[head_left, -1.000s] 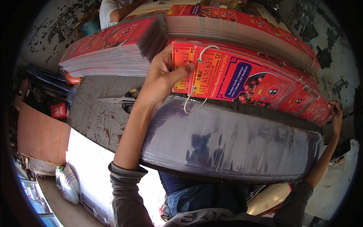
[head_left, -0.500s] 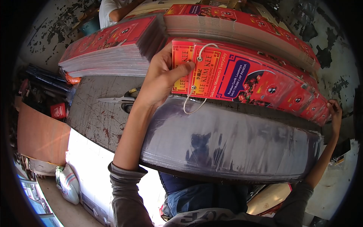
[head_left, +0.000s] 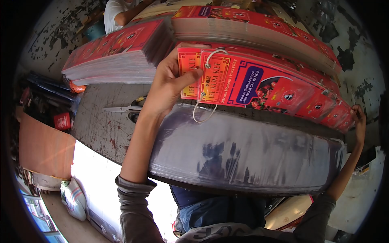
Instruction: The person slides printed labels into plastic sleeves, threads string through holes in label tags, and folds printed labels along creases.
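A long red printed strip (head_left: pixel 279 91) in clear plastic, with a white cord (head_left: pixel 195 115) through two eyelets, is stretched between my hands. My left hand (head_left: pixel 168 83) pinches its left end, thumb on top of the orange label. At the far right, the fingers of my right hand (head_left: pixel 358 117) close on its other end. Below the strip lies a thick stack of clear plastic sleeves (head_left: pixel 243 150). Scissors (head_left: pixel 123 109) rest on the table left of my left forearm, their handles partly hidden by it.
The scratched table (head_left: pixel 101 129) holds a left stack of red strips (head_left: pixel 105 60) and a longer back stack (head_left: pixel 251 34). Another person (head_left: pixel 117 16) in a white sleeve is behind. A brown board (head_left: pixel 44 141) and a white sack (head_left: pixel 74 200) are at the left.
My left hand and the left end of the strip have shifted slightly left. My right hand still grips the far end, nearly unmoved.
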Tool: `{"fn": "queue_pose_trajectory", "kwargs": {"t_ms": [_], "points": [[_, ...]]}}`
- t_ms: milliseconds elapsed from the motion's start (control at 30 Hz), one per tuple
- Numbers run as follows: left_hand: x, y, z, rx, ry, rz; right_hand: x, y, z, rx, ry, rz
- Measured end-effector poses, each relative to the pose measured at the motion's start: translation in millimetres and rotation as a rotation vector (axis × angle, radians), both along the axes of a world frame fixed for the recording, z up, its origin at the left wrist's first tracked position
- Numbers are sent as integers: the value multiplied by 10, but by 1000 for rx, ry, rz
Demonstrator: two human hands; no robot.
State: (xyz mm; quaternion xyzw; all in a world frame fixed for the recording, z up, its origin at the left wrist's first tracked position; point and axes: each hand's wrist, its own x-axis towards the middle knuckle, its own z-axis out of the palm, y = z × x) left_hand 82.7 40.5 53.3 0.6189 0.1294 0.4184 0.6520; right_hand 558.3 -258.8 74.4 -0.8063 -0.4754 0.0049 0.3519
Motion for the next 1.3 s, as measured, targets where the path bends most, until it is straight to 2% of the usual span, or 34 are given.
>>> {"fn": "queue_pose_trajectory", "kwargs": {"t_ms": [1300], "points": [[9,22,-29,17,31,4,-17,54,-16,-10,6,30]]}}
